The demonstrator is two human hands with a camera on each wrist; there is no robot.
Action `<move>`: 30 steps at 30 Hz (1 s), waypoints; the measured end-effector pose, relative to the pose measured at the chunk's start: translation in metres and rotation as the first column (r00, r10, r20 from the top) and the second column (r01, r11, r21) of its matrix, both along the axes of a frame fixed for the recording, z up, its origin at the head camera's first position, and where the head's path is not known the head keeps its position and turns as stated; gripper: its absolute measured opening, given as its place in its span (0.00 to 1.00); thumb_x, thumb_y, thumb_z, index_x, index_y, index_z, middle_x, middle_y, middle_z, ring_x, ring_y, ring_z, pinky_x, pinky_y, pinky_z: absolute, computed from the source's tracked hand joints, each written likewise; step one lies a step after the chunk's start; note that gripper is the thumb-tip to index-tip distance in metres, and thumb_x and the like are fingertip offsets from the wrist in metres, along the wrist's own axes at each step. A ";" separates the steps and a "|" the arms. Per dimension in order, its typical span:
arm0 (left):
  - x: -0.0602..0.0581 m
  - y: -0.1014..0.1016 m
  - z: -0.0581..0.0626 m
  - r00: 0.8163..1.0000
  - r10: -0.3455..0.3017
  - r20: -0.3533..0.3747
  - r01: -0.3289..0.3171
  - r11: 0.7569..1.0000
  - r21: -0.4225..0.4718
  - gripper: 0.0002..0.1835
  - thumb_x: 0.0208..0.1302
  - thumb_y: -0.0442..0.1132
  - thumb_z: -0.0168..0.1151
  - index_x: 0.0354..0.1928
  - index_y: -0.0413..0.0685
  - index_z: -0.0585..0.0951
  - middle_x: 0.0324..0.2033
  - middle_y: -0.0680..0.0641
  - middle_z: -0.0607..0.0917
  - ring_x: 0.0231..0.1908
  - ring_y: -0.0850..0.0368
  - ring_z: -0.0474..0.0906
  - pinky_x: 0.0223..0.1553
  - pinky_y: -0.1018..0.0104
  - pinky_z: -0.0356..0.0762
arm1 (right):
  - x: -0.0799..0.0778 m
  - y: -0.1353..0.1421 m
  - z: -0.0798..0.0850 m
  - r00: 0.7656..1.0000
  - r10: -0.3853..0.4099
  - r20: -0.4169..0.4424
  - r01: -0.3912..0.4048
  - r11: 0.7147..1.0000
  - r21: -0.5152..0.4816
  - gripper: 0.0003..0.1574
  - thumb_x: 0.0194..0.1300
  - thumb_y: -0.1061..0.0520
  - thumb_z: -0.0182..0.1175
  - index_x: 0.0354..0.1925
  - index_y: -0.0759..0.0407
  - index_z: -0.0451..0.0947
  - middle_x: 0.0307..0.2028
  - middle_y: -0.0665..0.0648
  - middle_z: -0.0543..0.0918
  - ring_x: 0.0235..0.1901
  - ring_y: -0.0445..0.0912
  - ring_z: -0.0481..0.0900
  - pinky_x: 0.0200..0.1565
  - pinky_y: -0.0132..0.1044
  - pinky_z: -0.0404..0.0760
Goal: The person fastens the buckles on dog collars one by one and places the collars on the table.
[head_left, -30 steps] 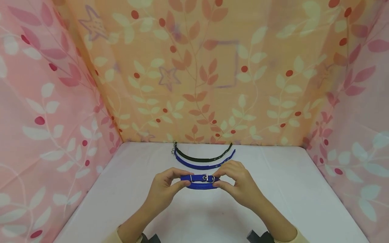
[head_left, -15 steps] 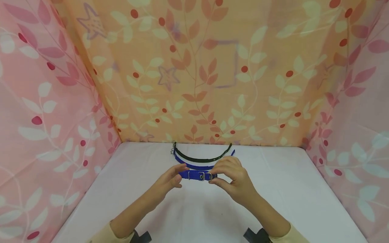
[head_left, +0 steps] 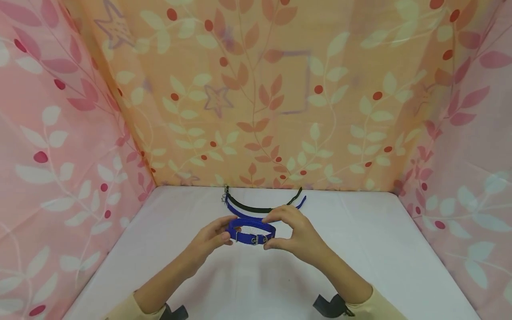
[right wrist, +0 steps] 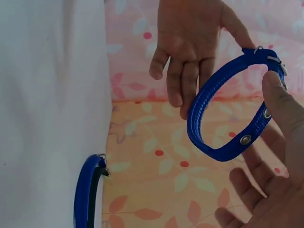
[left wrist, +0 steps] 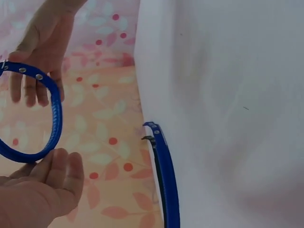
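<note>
A blue collar (head_left: 252, 222), buckled into a loop with a metal buckle and eyelets, is held up above the table in front of me. My left hand (head_left: 210, 238) holds its left end between thumb and fingers. At the right end, beside the buckle, my right hand (head_left: 300, 233) grips it between thumb and forefinger. In the right wrist view the loop (right wrist: 199, 118) hangs open and round between both hands. Behind it on the table lie a second blue collar (left wrist: 167, 180) and a dark green one (head_left: 256, 209), both unbuckled and curved; the hands partly hide them.
The white table (head_left: 360, 249) ends at an orange leaf-patterned cloth (head_left: 352, 146) at the back. Pink patterned cloths stand at the left (head_left: 80, 178) and right (head_left: 460, 178) sides. The two flat collars lie close to the back cloth.
The left hand lets go of the buckled collar half a second ago and now holds it again. The loop has tilted so its opening shows, and has shifted slightly left.
</note>
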State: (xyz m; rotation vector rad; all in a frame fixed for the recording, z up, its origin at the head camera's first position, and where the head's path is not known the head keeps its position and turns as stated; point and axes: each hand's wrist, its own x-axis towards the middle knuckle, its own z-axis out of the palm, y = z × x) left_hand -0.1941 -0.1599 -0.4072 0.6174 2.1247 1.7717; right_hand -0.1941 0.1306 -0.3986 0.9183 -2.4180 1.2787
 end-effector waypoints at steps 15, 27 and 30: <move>-0.013 -0.020 -0.018 0.967 0.105 -0.233 -0.109 0.994 -0.005 0.31 0.74 0.45 0.60 0.74 0.44 0.66 0.63 0.36 0.79 0.58 0.39 0.80 0.55 0.62 0.82 | -0.010 -0.022 -0.005 0.896 -0.086 0.435 0.101 0.995 -0.012 0.46 0.50 0.42 0.81 0.65 0.49 0.77 0.58 0.49 0.83 0.61 0.50 0.77 0.69 0.62 0.66; -0.021 -0.045 -0.031 0.922 0.171 -0.347 -0.232 0.963 -0.140 0.30 0.73 0.42 0.63 0.74 0.51 0.69 0.64 0.42 0.80 0.56 0.45 0.81 0.48 0.67 0.83 | -0.022 -0.041 -0.025 0.902 -0.021 0.431 0.073 0.992 -0.104 0.43 0.56 0.44 0.78 0.67 0.50 0.75 0.64 0.52 0.80 0.64 0.51 0.75 0.72 0.62 0.62; -0.025 -0.052 -0.033 0.908 0.176 -0.380 -0.256 0.952 -0.170 0.30 0.72 0.43 0.65 0.73 0.52 0.70 0.64 0.44 0.80 0.60 0.45 0.78 0.50 0.67 0.82 | -0.025 -0.049 -0.030 0.899 -0.050 0.435 0.104 0.989 -0.101 0.44 0.55 0.43 0.79 0.67 0.49 0.76 0.64 0.51 0.79 0.64 0.52 0.75 0.70 0.61 0.66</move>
